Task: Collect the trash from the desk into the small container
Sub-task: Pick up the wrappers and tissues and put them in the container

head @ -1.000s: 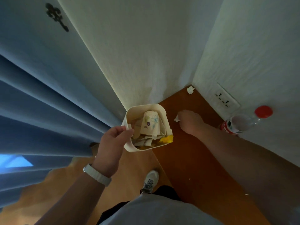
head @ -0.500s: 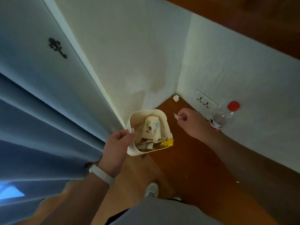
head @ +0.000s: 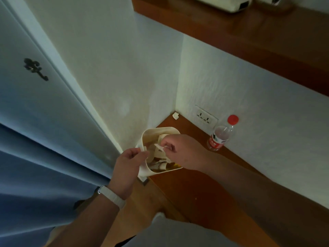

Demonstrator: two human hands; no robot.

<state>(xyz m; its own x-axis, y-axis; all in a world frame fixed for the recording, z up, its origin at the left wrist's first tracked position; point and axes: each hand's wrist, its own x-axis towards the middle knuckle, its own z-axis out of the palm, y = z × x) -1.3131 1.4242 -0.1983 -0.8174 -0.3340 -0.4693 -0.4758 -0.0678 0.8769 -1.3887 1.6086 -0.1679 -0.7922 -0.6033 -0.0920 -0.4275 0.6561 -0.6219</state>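
**Over the small container (head: 161,129), a scrap of paper (head: 159,146) is ready to drop**

The right hand (head: 181,150) pinches the scrap of paper between its thumb and a finger. The scrap hangs right above the open top of the small container, so the only way left to go is straight down. It is a thin little strip. Its long side seems to point from the right fingers toward the left hand (head: 130,163).

The left hand grips the rim of the small container on the side nearest the person and holds it at the edge of the desk (head: 195,184). The container already has a lot of crumpled paper in it.

One more bit, the corner scrap (head: 175,115), lies on the desk past both hands, where the two walls meet. The right hand is nearer to it, and the left hand is busy holding, so I think the right hand should fetch it.

The desk is smooth brown wood. A bottle (head: 220,138) with a red cap stands to the right of the right hand, against the wall and just beside a wall socket (head: 206,117). A blue curtain (head: 35,175) hangs to the left of the left hand. A wooden shelf (head: 249,29) sits high above.
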